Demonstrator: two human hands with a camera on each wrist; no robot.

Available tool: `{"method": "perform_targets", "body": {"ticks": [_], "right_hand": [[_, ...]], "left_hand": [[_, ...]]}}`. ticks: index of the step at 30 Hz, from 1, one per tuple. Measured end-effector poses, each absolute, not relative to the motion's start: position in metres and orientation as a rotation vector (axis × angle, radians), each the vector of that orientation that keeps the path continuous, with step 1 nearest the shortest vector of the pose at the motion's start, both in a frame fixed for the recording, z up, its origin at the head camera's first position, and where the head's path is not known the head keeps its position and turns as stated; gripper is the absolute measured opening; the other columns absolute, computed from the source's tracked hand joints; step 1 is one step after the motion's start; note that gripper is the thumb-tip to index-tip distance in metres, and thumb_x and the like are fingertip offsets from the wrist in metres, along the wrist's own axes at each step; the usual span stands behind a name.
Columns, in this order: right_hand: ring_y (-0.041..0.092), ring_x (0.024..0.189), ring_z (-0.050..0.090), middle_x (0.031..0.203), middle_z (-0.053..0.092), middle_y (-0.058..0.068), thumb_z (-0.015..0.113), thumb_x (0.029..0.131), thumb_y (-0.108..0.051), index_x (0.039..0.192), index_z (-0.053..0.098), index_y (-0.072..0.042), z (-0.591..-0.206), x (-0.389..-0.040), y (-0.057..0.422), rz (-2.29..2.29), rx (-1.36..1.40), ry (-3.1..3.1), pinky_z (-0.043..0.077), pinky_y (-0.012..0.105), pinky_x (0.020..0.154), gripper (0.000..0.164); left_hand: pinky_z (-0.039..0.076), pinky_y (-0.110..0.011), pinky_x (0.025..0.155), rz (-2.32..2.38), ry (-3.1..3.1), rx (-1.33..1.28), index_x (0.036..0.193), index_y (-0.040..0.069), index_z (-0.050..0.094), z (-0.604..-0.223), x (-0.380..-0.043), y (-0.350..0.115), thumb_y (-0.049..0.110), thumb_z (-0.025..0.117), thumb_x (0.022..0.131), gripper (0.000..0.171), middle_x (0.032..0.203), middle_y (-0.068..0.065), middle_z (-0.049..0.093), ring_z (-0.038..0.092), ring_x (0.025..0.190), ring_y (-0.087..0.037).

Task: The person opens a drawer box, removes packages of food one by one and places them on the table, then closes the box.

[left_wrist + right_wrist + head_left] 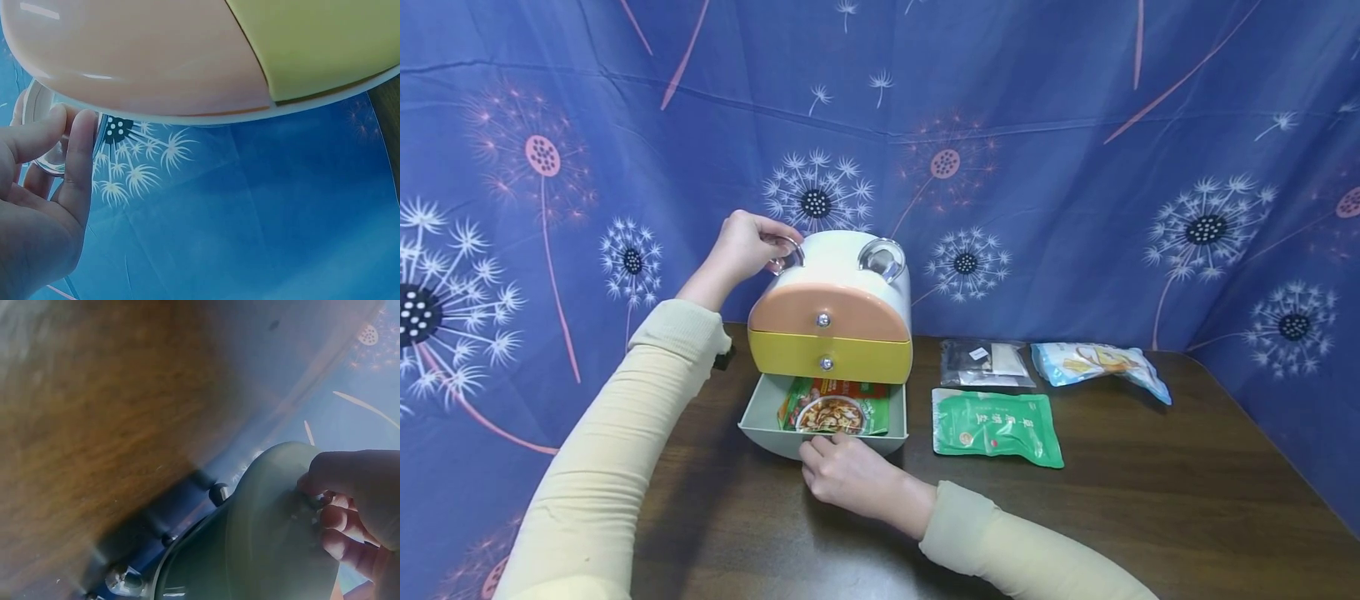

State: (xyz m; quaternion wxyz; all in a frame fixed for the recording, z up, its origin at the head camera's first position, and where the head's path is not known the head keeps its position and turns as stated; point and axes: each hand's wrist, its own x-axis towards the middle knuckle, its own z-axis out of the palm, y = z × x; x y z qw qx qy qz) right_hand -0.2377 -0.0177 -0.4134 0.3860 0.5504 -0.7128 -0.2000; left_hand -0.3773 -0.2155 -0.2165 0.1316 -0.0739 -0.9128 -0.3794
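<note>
A clear ring handle point(790, 257) is pinched by the left hand point(741, 248); the front of the green bottom drawer point(775, 442) is gripped by the curled fingers of the right hand point(853, 475). At least one food packet point(831, 412) is held inside. The drawer's opening is judged done, its closing not. The peach drawer point(790, 308) and yellow drawer point(782, 354) are closed; a green pouch point(996, 425), dark pack point(962, 364) and blue-white bag point(1097, 364) are left outside.

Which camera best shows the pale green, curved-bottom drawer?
The head view: the drawer stands open, with a green printed food packet inside. The right wrist view shows only part, close up, with the right hand at its front; the left wrist view shows none.
</note>
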Motion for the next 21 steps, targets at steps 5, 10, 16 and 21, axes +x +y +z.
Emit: {"method": "perform_targets", "body": {"ticks": [5,10,16,21], "right_hand": [[0.009,0.071,0.053,0.080,0.053,-0.004,0.047,0.093,-0.011,0.080,0.070,-0.020,-0.413,-0.233,-0.018,-0.507,1.400,-1.821,0.040,0.020,0.049,0.028],[0.009,0.071,0.053,0.079,0.053,-0.004,0.047,0.093,-0.012,0.081,0.070,-0.020,-0.414,-0.230,-0.019,-0.483,1.441,-1.790,0.042,0.020,0.050,0.027],[0.009,0.073,0.054,0.081,0.053,-0.004,0.045,0.093,-0.012,0.081,0.069,-0.020,-0.415,-0.226,-0.020,-0.477,1.450,-1.806,0.044,0.020,0.053,0.027],[0.009,0.076,0.054,0.084,0.054,-0.005,0.047,0.093,-0.014,0.084,0.069,-0.021,-0.413,-0.226,-0.018,-0.478,1.466,-1.810,0.044,0.020,0.053,0.025]], "left_hand": [[0.058,-0.026,0.059,-1.106,-2.646,-0.212,0.104,0.016,0.074,-0.217,-0.376,-0.215,0.011,0.066,0.089,0.018,0.101,-0.008,0.070,0.068,0.066,-0.018],[0.058,-0.026,0.060,-1.110,-2.646,-0.212,0.104,0.016,0.074,-0.217,-0.375,-0.214,0.011,0.065,0.089,0.018,0.103,-0.007,0.070,0.068,0.072,-0.020],[0.058,-0.026,0.061,-1.117,-2.647,-0.222,0.106,0.014,0.073,-0.216,-0.374,-0.214,0.010,0.065,0.089,0.020,0.105,-0.008,0.069,0.068,0.078,-0.022],[0.058,-0.025,0.060,-1.114,-2.646,-0.229,0.106,0.014,0.073,-0.216,-0.373,-0.214,0.010,0.065,0.089,0.020,0.105,-0.008,0.069,0.068,0.078,-0.023]]}}
